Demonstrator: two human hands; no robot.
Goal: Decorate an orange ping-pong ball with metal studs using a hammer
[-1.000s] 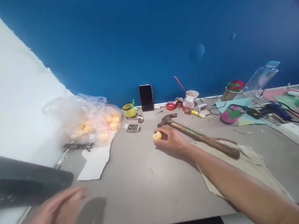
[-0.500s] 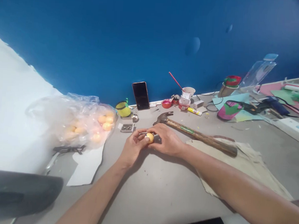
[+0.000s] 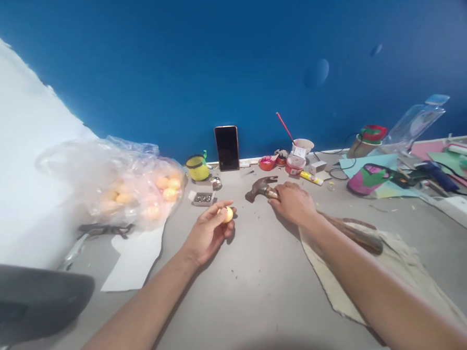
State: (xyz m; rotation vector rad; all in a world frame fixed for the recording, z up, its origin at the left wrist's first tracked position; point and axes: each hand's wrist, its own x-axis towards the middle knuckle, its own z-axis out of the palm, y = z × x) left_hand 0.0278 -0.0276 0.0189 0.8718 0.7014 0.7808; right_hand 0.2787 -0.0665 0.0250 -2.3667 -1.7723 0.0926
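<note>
Between the thumb and fingers of my left hand (image 3: pixel 210 230) is a small yellow-orange ball (image 3: pixel 227 215), above the grey table. My right hand (image 3: pixel 293 201) is closed around the handle of a claw hammer (image 3: pixel 261 189), just behind its metal head. The wooden handle runs right, under my wrist, and its end lies over a beige cloth (image 3: pixel 402 275). A small open box of shiny metal pieces (image 3: pixel 203 198) sits beyond my left hand, with a shiny round metal item (image 3: pixel 216 183) behind it.
A plastic bag of orange balls (image 3: pixel 138 191) lies left, above white paper (image 3: pixel 135 264) and dark glasses (image 3: pixel 105 230). A phone (image 3: pixel 227 147) leans on the blue wall. Behind the hammer are a white cup (image 3: pixel 303 146) and a yellow tube (image 3: pixel 311 178). A clear bottle (image 3: pixel 414 122) leans at right.
My right hand has left the ball and moved right onto the hammer handle. My left hand keeps the ball. The view has shifted slightly.
</note>
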